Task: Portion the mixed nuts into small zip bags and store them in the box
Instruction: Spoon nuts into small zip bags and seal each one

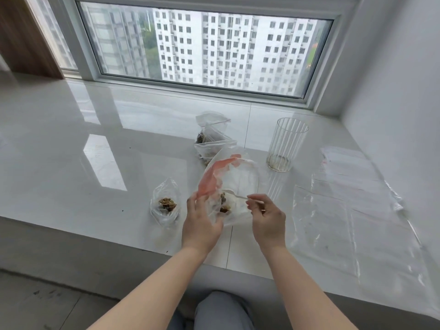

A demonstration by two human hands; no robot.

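Nearest us, our knee (221,310) is showing below the sill (71,163), whose front edge is running just under our wrists. Our left hand (202,225) is gripping the side of the big bag (233,186), holding its red-edged mouth open. Our right hand (267,217) is pinching a white spoon (235,195), its bowl sitting inside the bag just above the nuts (223,203). To the left, a small open bag (166,206) with nuts is standing near the edge, bare tile lying wide beyond it. To the right, a plastic sheet (345,222) is covering the tile. Farther back, filled zip bags (212,139) are lying piled together, and a ribbed clear jar (287,144) is standing upright beside them, before the window (204,48).
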